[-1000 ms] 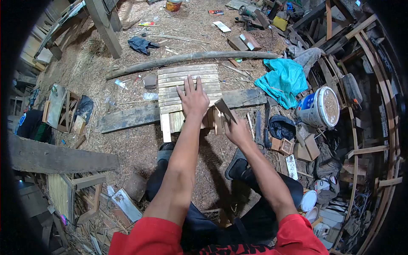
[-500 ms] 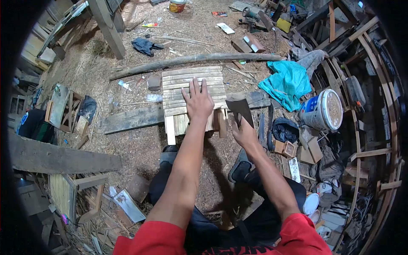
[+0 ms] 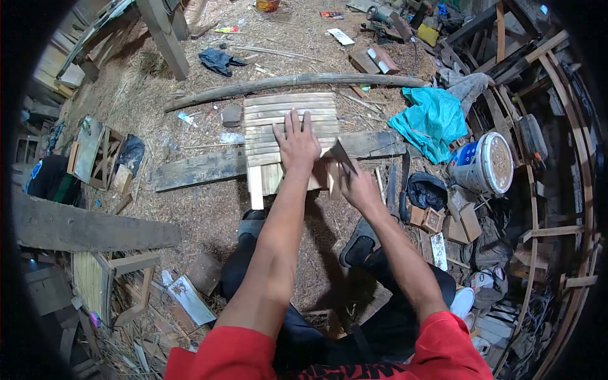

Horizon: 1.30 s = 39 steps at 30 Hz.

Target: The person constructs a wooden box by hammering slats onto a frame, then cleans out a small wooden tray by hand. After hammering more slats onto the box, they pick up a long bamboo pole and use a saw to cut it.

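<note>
Slatted wood pc [image 3: 291, 120] laid over plank [image 3: 202, 170], pressed by open L hand [image 3: 299, 147]. Blade [image 3: 343, 154] gripped in R hand [image 3: 361, 189] by pc's near R corner. Bucket [image 3: 479, 170] seen R of pc; label [image 3: 465, 154], shirt print [image 3: 361, 372] unreadable.

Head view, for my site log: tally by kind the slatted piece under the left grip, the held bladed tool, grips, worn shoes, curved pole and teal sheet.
Slatted piece: 1
Bladed tool: 1
Left grip and right grip: 2
Left shoe and right shoe: 2
Curved pole: 1
Teal sheet: 1
Total: 8
</note>
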Motion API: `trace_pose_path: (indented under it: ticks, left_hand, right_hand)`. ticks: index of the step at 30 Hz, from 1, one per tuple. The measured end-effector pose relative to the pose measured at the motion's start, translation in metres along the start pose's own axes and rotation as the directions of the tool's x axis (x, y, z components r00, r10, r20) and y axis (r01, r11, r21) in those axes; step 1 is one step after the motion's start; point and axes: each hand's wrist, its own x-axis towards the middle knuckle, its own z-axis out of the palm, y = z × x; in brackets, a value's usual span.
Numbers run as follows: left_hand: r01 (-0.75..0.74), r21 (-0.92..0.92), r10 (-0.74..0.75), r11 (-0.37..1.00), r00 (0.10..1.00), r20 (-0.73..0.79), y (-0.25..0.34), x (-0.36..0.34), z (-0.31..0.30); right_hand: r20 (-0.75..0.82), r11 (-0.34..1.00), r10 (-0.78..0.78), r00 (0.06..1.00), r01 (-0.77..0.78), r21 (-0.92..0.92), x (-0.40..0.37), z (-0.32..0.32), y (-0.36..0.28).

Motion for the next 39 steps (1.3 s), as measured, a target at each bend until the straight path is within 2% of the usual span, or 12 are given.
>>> trace_pose_path:
  ticks: [7,11,12,14,17,19,20,25,29,33,35,39]
  left_hand:
    - [-0.012,-0.025,0.013,1.000,1.000,0.024,-0.003,0.003,-0.004]
    - [-0.014,-0.023,0.014,1.000,1.000,0.004,0.001,0.004,-0.007]
    - [-0.016,-0.021,0.016,1.000,1.000,-0.013,0.001,0.006,-0.006]
    - [-0.006,-0.028,0.006,1.000,1.000,0.000,-0.004,0.009,0.000]
    - [-0.021,-0.024,0.020,0.999,1.000,-0.010,-0.005,0.010,-0.004]
    - [-0.023,-0.031,0.022,0.999,0.999,-0.036,-0.006,0.007,-0.002]
    - [-0.021,-0.021,0.020,1.000,0.999,-0.037,-0.004,0.005,-0.003]
    - [-0.020,-0.027,0.019,0.999,0.999,-0.036,-0.004,0.009,-0.005]
    - [-0.017,-0.027,0.016,0.999,0.998,-0.059,-0.002,0.007,-0.003]
    - [-0.021,-0.036,0.019,0.999,0.998,-0.058,-0.002,0.001,-0.003]
    - [-0.001,-0.062,-0.003,0.998,0.997,-0.074,-0.005,0.001,0.000]
    - [0.054,-0.149,-0.066,0.987,0.995,-0.074,-0.007,0.015,0.001]
  right_hand:
    - [-0.165,0.949,-0.074,0.983,0.120,0.290,-0.016,-0.028,-0.018]
    - [0.089,0.993,0.038,0.995,-0.048,0.103,-0.012,-0.037,-0.021]
    - [-0.116,0.984,-0.147,0.982,0.157,0.083,-0.010,-0.037,-0.025]
    - [-0.132,0.978,-0.096,0.987,0.118,0.171,-0.005,-0.041,-0.031]
    - [-0.327,0.927,-0.267,0.907,0.334,0.171,-0.001,-0.055,-0.050]
    - [-0.270,0.928,-0.261,0.927,0.317,0.193,0.003,-0.015,-0.009]
    - [0.008,0.995,-0.095,0.995,0.095,-0.015,0.004,0.011,0.020]
    - [-0.167,0.963,0.055,0.984,-0.008,0.270,-0.023,-0.012,0.025]
    - [0.058,0.975,0.178,0.982,-0.184,0.123,-0.016,-0.025,0.010]
    - [-0.053,0.964,-0.015,0.999,0.028,0.265,0.014,-0.051,-0.033]
    - [-0.281,0.937,-0.192,0.941,0.261,0.234,0.031,-0.058,-0.047]
    - [-0.043,0.993,-0.093,0.995,0.096,0.065,0.035,-0.072,-0.055]
